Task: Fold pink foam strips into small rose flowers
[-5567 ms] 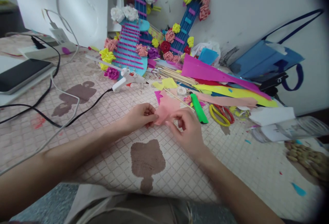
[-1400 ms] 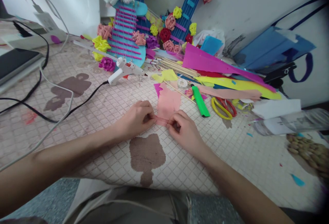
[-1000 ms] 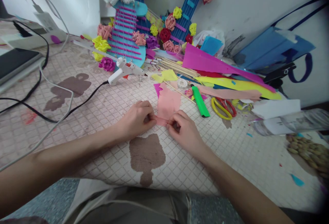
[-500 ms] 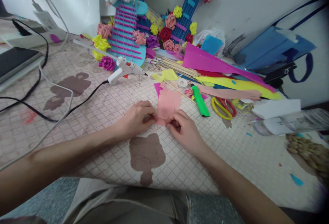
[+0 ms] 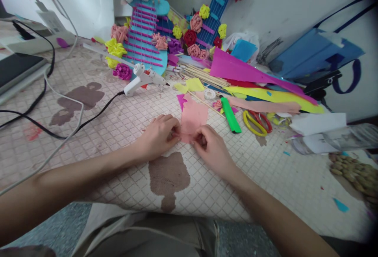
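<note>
A small piece of pink crepe paper (image 5: 186, 137) is pinched at both sides, just in front of some larger pink paper pieces (image 5: 193, 115) lying on the cloth. My left hand (image 5: 162, 135) is closed on its left end, thumb against fingertips. On the right end, my right hand (image 5: 211, 145) closes in the same way. Beyond them lie a thin wooden stick (image 5: 206, 104) and a yellow paper scrap (image 5: 195, 85). A green box cutter (image 5: 230, 115) rests to the right of my right hand.
A white glue gun (image 5: 144, 79) with a black cord sits back left. Scissors (image 5: 254, 124) lie on the right, near a clear plastic jar (image 5: 351, 138). Paper-flower-covered blue craft guitars (image 5: 146, 40) stand behind. Bamboo sticks (image 5: 203, 75) and coloured paper (image 5: 251, 71) lie at the back.
Both hands stay nearly in place, still pinching the small pink paper. Its near edge has shifted very slightly between the fingers.
</note>
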### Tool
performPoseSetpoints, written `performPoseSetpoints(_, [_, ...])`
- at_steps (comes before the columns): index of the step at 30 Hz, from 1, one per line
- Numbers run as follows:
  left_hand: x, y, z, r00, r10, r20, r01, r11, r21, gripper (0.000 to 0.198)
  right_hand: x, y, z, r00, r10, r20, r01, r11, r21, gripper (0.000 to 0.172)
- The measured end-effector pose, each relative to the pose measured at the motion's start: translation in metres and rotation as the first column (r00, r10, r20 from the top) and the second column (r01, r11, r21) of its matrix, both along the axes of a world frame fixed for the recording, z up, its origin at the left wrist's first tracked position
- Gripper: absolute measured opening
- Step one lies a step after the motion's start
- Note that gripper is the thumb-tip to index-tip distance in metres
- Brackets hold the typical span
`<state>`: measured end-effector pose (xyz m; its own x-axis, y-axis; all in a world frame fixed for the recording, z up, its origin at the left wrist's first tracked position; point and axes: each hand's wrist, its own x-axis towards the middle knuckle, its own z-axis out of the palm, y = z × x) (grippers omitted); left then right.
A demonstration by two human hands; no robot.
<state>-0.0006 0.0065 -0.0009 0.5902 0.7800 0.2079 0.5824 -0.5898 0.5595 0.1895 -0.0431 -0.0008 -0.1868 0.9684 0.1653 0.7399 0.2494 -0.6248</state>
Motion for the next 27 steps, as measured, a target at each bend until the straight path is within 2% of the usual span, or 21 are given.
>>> performPoseSetpoints(4, [-0.003,0.0,0.002,0.993,0.009,0.12,-0.005,0.999,-0.034,0.015,0.004,0.0,-0.001,0.999,-0.013,-0.04,0.013,1.0,0.0,0.022])
performPoseSetpoints(6, [-0.004,-0.001,0.002,0.99,-0.02,0.141,0.025,0.999,-0.032,0.018,0.006,-0.001,-0.001,0.999,0.023,-0.031,-0.023,0.999,0.026,0.027])
performPoseSetpoints(11, [-0.005,0.001,0.002,0.993,-0.08,0.088,0.08,0.997,0.0,0.016,0.009,-0.003,0.004,0.982,0.182,0.056,-0.185,0.982,0.04,0.017])
performPoseSetpoints(14, [-0.005,0.002,0.002,0.994,-0.086,0.062,0.086,0.996,0.004,0.014,0.012,-0.003,0.006,0.96,0.231,0.155,-0.241,0.969,0.045,0.013])
performPoseSetpoints(17, [-0.007,0.002,0.003,0.993,-0.103,0.059,0.104,0.995,-0.008,0.01,0.013,-0.003,0.005,0.939,0.251,0.235,-0.278,0.956,0.093,0.011])
performPoseSetpoints(21, [-0.007,0.003,0.002,0.993,-0.111,0.045,0.111,0.994,-0.001,0.013,0.013,-0.003,0.002,0.929,0.235,0.285,-0.292,0.941,0.174,0.016])
performPoseSetpoints(27, [-0.007,0.003,0.0,0.993,-0.109,0.05,0.108,0.994,0.019,0.01,0.014,-0.003,0.003,0.922,0.251,0.294,-0.307,0.938,0.159,0.017])
